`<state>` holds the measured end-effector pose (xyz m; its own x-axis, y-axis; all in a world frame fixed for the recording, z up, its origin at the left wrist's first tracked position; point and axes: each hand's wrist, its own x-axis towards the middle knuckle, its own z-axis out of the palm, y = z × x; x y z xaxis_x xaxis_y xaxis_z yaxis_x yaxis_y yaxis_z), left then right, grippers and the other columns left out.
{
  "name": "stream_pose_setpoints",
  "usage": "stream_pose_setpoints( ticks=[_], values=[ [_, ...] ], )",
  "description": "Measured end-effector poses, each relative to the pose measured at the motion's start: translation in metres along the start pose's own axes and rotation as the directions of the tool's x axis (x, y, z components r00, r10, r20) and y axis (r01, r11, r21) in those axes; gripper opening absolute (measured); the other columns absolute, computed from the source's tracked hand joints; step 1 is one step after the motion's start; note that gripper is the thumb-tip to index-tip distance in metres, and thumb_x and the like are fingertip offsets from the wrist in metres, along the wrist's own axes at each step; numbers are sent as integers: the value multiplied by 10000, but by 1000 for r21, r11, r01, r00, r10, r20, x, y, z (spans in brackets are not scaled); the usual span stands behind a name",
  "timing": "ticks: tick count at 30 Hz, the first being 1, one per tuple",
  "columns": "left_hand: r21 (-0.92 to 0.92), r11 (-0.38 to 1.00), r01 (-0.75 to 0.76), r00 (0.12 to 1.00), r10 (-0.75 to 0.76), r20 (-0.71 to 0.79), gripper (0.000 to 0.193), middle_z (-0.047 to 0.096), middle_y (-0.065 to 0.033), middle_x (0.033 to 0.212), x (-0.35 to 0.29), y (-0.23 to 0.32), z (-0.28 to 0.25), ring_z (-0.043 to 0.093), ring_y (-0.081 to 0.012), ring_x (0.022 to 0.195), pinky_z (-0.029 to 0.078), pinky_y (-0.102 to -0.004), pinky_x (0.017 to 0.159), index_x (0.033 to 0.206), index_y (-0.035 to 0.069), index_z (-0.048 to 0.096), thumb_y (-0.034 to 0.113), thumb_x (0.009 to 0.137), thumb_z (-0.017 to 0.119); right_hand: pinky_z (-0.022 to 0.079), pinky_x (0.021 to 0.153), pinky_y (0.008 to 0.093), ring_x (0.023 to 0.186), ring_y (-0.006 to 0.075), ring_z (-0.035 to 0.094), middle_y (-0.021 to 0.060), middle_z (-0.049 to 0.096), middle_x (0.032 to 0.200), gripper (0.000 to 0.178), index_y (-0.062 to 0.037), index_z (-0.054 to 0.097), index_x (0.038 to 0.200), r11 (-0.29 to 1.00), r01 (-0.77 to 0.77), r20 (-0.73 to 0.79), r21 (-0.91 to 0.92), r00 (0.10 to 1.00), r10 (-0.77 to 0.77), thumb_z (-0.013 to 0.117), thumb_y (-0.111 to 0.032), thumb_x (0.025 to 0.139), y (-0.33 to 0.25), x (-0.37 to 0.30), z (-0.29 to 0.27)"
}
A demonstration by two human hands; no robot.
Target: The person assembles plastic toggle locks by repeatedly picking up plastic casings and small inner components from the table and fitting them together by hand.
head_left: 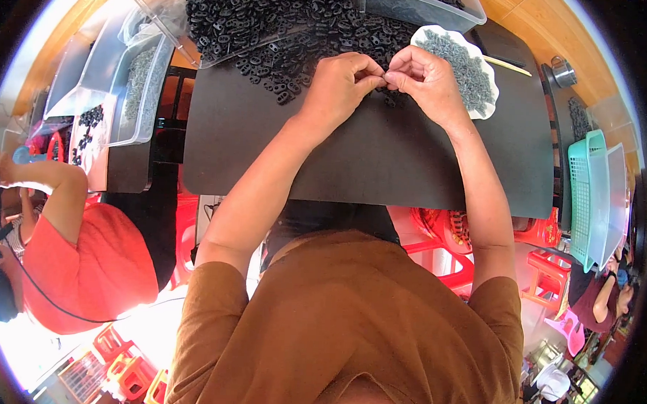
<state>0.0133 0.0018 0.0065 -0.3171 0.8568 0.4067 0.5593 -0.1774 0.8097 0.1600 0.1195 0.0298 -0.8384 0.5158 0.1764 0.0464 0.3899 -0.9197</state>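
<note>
Nearest is the person's brown shirt (355,310), and two bare arms reach out from it over a dark tabletop (353,160). Past the near edge of the tabletop, the left hand (344,81) and the right hand (429,81) come close together, near the middle. The fingers (372,82) of both hands bend in, with the thumbs and pointing fingers pinching in toward each other. What is between the tips is too small and hidden, so I cannot tell if they hold anything. A few small black pieces (391,99) lie on the tabletop just under the hands. To the right, just beside the right hand, is a white plate (483,111) with a wavy rim, and lots of tiny grey bits (457,57) sit in it. A thin pale stick (508,65) lies on the far side of the plate, pointing out to the right. Behind the hands is a big messy pile (272,29) of flat black pieces with little holes in them. It covers the far part of the tabletop and spreads from the left toward the plate, with some loose ones at its near edge. Farthest away, at the top, a clear tub (416,4) stands by the pile, with more black pieces inside
</note>
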Motion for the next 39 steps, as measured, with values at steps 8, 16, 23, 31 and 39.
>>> stream_pose_setpoints(
  ticks=[8,16,23,31,39],
  values=[
    [-96,993,61,998,-62,-9,103,680,-104,786,0,0,0,637,-155,658,497,-295,614,874,12,691,38,777,716,484,675,212,735,44,583,-21,624,795,71,-31,585,870,977,112,8,-179,994,-113,656,-33,866,-2,0,-2],
    [-30,992,-120,989,117,-86,100,677,-118,820,0,5,3,661,-216,713,516,-311,638,904,7,681,30,807,687,484,700,223,767,53,577,-13,611,827,71,-36,560,910,979,106,26,-174,994,-103,625,-29,884,1,0,-2],
    [77,977,-199,975,206,-81,124,667,-95,852,0,8,-1,654,-193,744,509,-288,664,949,23,676,34,826,676,496,690,240,759,81,612,6,627,806,94,-42,544,913,998,-3,85,66,996,-2,632,-40,880,-1,2,-8],
    [47,975,-218,974,214,80,108,658,-102,832,2,6,-6,661,-192,758,512,-300,684,947,14,650,44,844,661,482,677,229,759,72,602,-14,611,813,78,-58,549,921,999,47,171,-3,984,-46,622,-46,896,6,3,-12],
    [-306,952,19,996,10,94,51,643,-13,802,0,12,-4,628,-84,724,517,-241,632,933,34,640,69,898,634,419,628,200,729,68,561,-22,579,808,66,-97,543,904,961,-51,205,272,979,-6,604,-121,910,-1,2,-14]
  ],
)
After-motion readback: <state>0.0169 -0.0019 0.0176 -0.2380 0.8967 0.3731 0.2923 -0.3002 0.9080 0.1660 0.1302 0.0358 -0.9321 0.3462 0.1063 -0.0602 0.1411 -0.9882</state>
